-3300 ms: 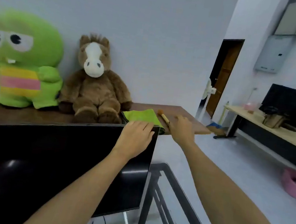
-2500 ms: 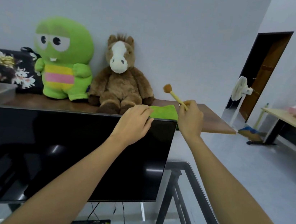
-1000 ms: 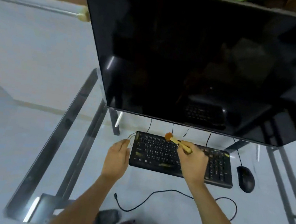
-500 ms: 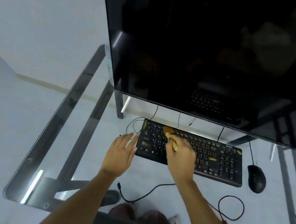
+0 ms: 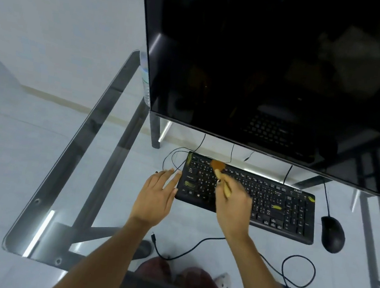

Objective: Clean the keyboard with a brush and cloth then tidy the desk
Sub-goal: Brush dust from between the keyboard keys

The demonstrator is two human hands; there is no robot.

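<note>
Black and flat, the keyboard (image 5: 247, 197) is lying on the glass desk (image 5: 81, 153), just near of the big dark monitor (image 5: 277, 78), with the mouse (image 5: 331, 233) resting just to its right. The right hand (image 5: 233, 210) is closing around the pale handle of a small brush (image 5: 221, 175), and the brown bristles are pressing on the far left rows of keys. The left hand (image 5: 156, 196) is lying open and flat on the glass, its fingertips (image 5: 175, 174) touching the keyboard's left edge, seemingly steadying it. Small yellowish bits are sitting on the keys: some near the left end, one toward the middle right, one at the far right corner. A loose black cable (image 5: 218, 251) is curling on the near side of the desk.

Brushing looks to be in hand and only beginning, at the left end. Next, the brush likely needs sweeping rightward row by row, flicking those bits off the keys. No cloth is showing anywhere in view, so wiping and tidying the cable are steps not yet done.
</note>
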